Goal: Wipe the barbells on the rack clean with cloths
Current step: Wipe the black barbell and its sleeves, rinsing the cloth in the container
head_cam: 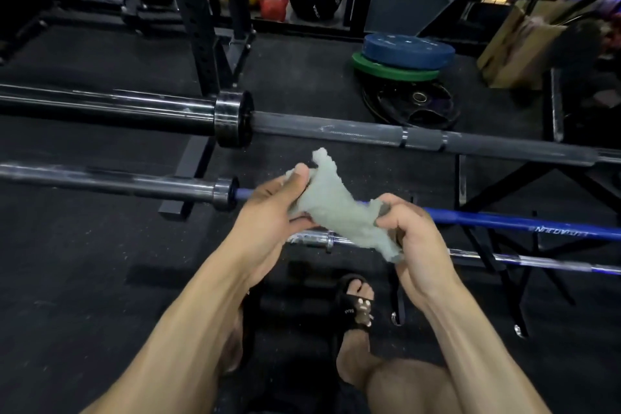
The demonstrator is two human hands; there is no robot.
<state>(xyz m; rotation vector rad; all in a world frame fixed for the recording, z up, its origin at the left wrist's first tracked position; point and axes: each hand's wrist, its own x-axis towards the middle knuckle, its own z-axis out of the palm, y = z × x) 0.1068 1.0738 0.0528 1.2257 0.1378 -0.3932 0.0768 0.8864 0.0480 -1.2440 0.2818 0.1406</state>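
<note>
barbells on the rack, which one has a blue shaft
The middle barbell, running right under the cloth held by both hands. Its shaft is bright blue with lettering; the far barbell is dark grey, and the nearest barbell looks like shiny chrome.

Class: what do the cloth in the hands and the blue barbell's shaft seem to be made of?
Cloth: soft, fuzzy pale grey-green fabric, probably terry or microfibre; it crumples and has frayed edges. Blue barbell: likely steel with a glossy blue coating; straight, rigid, shiny, with printed lettering, and a bare metal collar.
</note>
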